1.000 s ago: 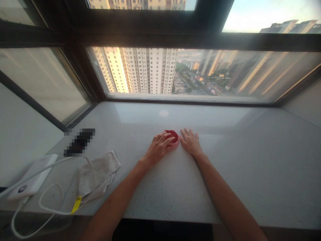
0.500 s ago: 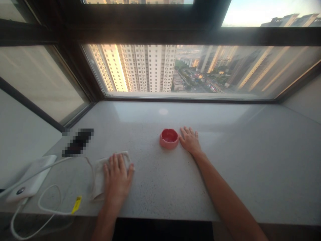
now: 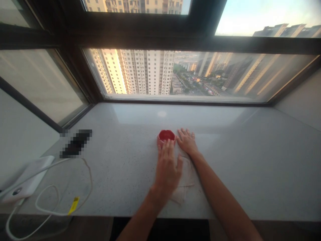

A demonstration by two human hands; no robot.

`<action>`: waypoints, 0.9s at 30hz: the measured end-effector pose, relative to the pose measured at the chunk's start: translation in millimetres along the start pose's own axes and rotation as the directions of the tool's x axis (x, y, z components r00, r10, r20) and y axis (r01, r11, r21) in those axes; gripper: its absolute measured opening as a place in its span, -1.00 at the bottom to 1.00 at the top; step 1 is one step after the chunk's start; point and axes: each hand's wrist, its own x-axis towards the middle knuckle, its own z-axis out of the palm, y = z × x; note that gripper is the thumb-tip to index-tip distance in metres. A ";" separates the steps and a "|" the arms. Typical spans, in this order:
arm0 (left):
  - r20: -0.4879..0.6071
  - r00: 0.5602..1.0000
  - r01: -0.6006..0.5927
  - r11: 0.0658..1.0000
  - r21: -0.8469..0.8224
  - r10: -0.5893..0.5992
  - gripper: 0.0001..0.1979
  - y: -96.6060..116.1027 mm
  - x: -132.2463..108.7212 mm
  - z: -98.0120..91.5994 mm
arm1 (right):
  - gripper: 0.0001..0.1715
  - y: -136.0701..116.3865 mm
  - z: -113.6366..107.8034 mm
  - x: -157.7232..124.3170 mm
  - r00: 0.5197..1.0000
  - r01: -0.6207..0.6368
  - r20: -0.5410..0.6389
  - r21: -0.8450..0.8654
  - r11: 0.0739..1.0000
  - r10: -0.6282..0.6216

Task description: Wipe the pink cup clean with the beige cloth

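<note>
My left hand (image 3: 167,167) is open, its fingers stretched forward over a pale cloth (image 3: 187,175) on the light grey windowsill (image 3: 120,174). Part of the cloth is hidden beneath it. Its fingertips overlap the front of a small red bowl (image 3: 167,135) with a scalloped rim; I cannot tell if they touch it. My right hand (image 3: 187,142) lies flat and open on the sill, just to the right of the bowl, fingers spread.
A white power strip or adapter (image 3: 32,184) with a looped white cable (image 3: 90,180) and yellow tag (image 3: 74,206) lies at left. Behind it is a dark blurred-out object (image 3: 76,144). The window frame (image 3: 185,103) bounds the sill at the back.
My left hand has swept right across the sill with the cloth, from the left side to just in front of the bowl. My right hand stays beside the bowl. The view has shifted slightly.
</note>
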 end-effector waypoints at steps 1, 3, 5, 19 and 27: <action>-0.067 0.998 0.005 1.000 0.015 -0.004 -0.40 -17.5 21.9 -15.3 | -0.28 -0.5 -0.2 0.0 1.000 -0.001 -0.004 0.002 1.000 0.001; -0.193 0.980 0.061 0.996 0.070 -0.046 -0.44 -59.8 64.1 -37.4 | -0.28 -1.4 -0.5 0.1 1.000 0.001 -0.006 0.007 1.000 -0.001; -0.194 0.972 0.164 0.976 0.143 -0.135 -0.45 -104.5 95.1 -44.5 | -0.27 -1.8 -0.5 0.6 1.000 0.001 -0.001 0.008 1.000 -0.001; 0.151 0.964 0.136 0.892 0.432 -0.220 -0.30 -183.7 98.1 -13.6 | -0.28 -2.5 -2.9 -1.8 1.000 -0.010 -0.004 0.025 1.000 0.010; 0.146 0.964 0.142 0.893 0.427 -0.223 -0.31 -185.3 97.6 -12.2 | -0.29 -2.7 -3.4 -1.1 1.000 -0.010 0.007 0.023 1.000 0.010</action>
